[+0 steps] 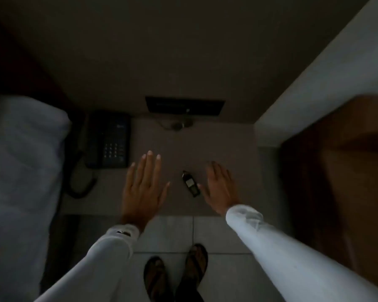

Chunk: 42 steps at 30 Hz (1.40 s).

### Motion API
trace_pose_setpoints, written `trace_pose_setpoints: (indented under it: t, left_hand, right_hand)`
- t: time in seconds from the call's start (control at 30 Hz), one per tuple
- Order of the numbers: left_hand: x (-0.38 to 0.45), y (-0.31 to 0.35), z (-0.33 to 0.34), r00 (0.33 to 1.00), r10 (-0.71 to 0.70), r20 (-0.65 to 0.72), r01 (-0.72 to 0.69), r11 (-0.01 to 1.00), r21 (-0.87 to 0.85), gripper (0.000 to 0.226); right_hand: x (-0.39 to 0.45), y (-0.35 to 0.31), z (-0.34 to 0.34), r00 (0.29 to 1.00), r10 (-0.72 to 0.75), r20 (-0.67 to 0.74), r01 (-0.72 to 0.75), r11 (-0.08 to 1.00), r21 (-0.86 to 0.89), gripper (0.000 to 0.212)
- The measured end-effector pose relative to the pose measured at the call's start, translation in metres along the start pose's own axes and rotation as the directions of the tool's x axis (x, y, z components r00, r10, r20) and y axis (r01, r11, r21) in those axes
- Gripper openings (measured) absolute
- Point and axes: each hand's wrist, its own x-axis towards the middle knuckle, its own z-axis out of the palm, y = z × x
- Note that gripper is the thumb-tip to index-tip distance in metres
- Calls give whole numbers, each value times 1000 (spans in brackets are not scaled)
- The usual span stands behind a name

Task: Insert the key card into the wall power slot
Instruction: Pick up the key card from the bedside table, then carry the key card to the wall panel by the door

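Standing at a bedside table (216, 149) in a dim room, a person in white sleeves holds both hands flat and spread above its top, palms down. The left hand (143, 188) hovers with fingers extended and together, thumb out, gripping nothing. The right hand (219, 188) is likewise open and empty, its thumb just beside a small dark object (190, 184) lying on the tabletop between the hands. That object, dark with a pale patch on its face, may be the key card or its fob, though the light is too poor to say for certain.

A black telephone (109, 140) sits at the table's left rear corner, its coiled cord trailing off the edge toward a white pillow (24, 149). A dark rectangular panel (184, 105) is set low on the wall behind the table, with a cable (175, 125) below it; whether this is the power slot cannot be told from the view. Sandalled feet (175, 273) stand on a tiled floor (170, 234).

By all appearances the task has barely begun: nothing is yet grasped, and the pick-up, the carry to the wall and the insertion all remain. The right hand looks best placed to take the object.
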Motion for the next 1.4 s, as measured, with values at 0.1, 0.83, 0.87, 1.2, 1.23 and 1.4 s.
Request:
trace_pose_setpoints:
  t: [0.1,0.83,0.87,1.2,1.23,1.4]
  left_hand:
    - [1,-13,66,995,2,104,-1,1000,-12,69]
    - [21,-34,91,992,6,123,-3,1000,-27,79]
    - [28,-35,75,993,6,119,-4,1000,-18,79]
    - [117,-26,-156,990,72,-123,-69,997,25,79]
    - [125,-21,-184,984,86,-156,-83,996,22,79]
    - [160,23,-311,931,202,-304,-203,979,28,78]
  right_hand:
    - [20,0,59,998,57,-15,-55,993,100,60]
    - [59,-10,17,999,-49,2,49,998,49,55]
    - [60,-11,0,998,-53,-37,54,999,1,46]
    - [34,-36,-231,958,-192,-214,91,910,-405,51]
    - [27,-37,-258,954,-193,-231,77,898,-433,50]
    - [-21,-42,-379,918,-134,-374,-42,903,-428,31]
